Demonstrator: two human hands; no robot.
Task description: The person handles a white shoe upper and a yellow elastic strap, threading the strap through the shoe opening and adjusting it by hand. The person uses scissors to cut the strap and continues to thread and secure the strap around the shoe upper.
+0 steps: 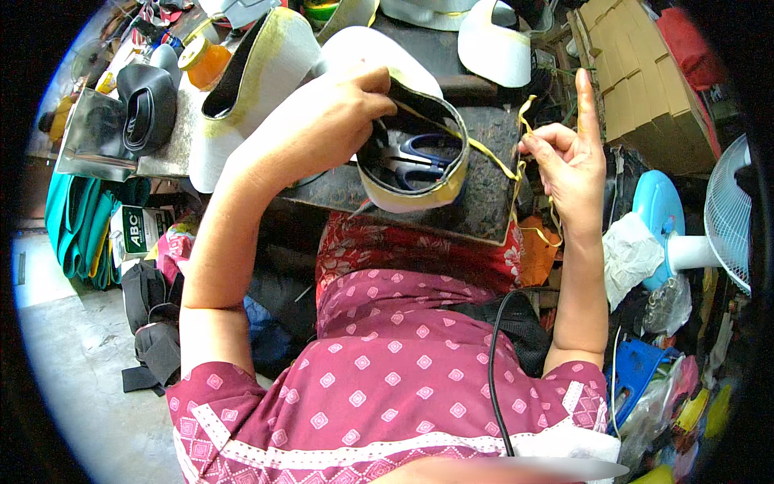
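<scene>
My left hand (355, 101) is closed on the upper edge of a curved white piece (411, 200) with a black inner side and yellowish edges, bent into a loop over the dark table. Blue-handled scissors (419, 161) show through that loop. A thin yellow strip (493, 158) runs from the piece's edge toward the right. My right hand (568, 165) pinches this strip between thumb and bent fingers, with the index finger pointing up. The strip's loose part dangles below the hand, past the table corner.
More white pieces (493, 48) lie across the dark table (484, 211). An orange jar (201, 63) and a black roll (149, 109) stand at the left. To the right are cardboard (645, 81), a fan (730, 214) and a blue round object (657, 206).
</scene>
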